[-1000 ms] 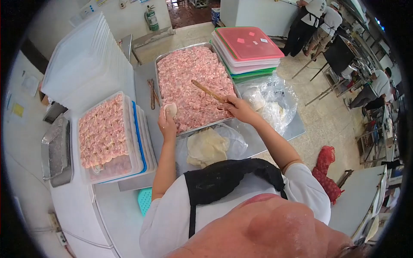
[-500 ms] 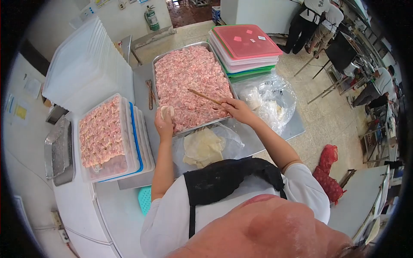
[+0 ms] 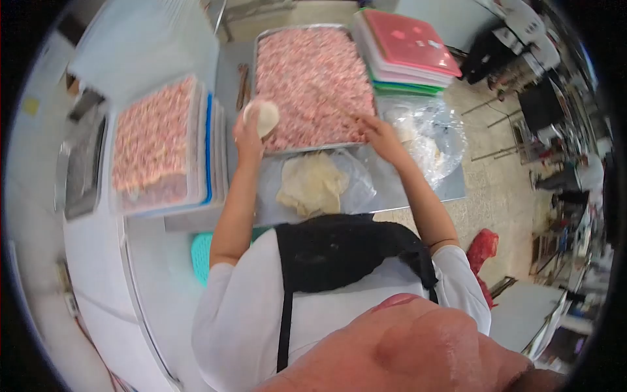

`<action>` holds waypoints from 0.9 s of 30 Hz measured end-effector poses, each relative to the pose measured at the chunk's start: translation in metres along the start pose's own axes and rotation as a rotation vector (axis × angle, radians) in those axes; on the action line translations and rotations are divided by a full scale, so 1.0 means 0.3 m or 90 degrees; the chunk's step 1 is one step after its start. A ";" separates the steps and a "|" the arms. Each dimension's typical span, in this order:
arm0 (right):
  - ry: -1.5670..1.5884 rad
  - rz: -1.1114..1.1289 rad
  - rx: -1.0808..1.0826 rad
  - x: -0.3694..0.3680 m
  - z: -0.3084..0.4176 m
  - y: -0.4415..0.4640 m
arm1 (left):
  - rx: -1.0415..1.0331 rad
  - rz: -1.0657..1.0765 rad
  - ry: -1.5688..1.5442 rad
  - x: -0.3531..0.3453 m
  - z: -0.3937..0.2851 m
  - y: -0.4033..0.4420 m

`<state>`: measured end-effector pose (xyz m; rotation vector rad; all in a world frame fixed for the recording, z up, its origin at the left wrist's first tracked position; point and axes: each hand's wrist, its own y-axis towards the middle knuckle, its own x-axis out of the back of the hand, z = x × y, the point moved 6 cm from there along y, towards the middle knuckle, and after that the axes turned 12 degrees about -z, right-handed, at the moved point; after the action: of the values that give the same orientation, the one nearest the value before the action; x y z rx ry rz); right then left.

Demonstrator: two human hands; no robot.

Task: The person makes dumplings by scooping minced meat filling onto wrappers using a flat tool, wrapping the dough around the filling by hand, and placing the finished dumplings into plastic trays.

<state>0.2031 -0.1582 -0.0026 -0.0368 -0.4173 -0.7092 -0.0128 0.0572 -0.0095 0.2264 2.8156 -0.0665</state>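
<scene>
A pale round wrapper (image 3: 266, 118) is held in my left hand (image 3: 247, 134), at the left edge of the metal tray (image 3: 313, 149) of pink minced filling (image 3: 312, 78). My right hand (image 3: 381, 138) grips a wooden stick (image 3: 339, 106), whose far end is blurred over the filling. In front of the tray, a stack of pale wrappers (image 3: 312, 183) lies on clear plastic. To the left, a plastic box (image 3: 196, 157) carries rows of filled pink pieces (image 3: 153, 137).
Stacked lids, a red one (image 3: 411, 46) on top, stand right of the tray beside a clear plastic bag (image 3: 428, 140). Sticks (image 3: 243, 85) lie left of the tray. Clear containers (image 3: 150, 49) rise at back left. Several people stand at the right.
The view has tilted, so the tray and boxes appear higher. The wrapper in my left hand now faces the camera more fully. My right hand still holds the stick.
</scene>
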 end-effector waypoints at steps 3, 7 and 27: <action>-0.075 0.004 -0.028 0.020 0.097 -0.006 | -0.027 0.042 -0.055 0.035 -0.028 -0.013; -0.325 0.035 0.170 0.029 0.114 0.047 | 0.114 0.026 -0.224 0.141 -0.021 -0.084; -0.503 0.180 0.392 -0.356 0.114 0.016 | 0.432 -0.083 -0.350 0.292 0.259 -0.368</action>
<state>0.1211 -0.0819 -0.0116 0.2092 -1.3467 -0.2359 -0.0892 -0.0440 -0.1085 0.1399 2.1612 -0.9591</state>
